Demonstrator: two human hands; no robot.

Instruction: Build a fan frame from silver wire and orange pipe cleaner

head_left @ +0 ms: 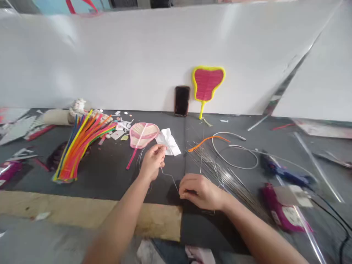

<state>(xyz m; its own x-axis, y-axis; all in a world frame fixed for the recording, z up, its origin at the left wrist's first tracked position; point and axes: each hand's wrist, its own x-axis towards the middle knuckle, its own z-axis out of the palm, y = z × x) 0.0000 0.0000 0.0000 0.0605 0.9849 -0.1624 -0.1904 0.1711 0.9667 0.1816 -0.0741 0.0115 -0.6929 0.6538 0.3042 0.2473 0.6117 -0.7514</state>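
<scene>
My left hand and my right hand both pinch one thin metal wire just above the dark table mat. The wire runs bent from the left fingers down to the right fingers. A bundle of straight thin wires fans out to the right of my right hand. A pink woven fan shape and a scrap of white paper lie just beyond my left hand.
A stack of bright pipe cleaners lies at left. A pink-and-yellow fan and a phone lean on the white wall. An orange pipe cleaner, wire loops, a blue glue gun and a magenta packet sit at right.
</scene>
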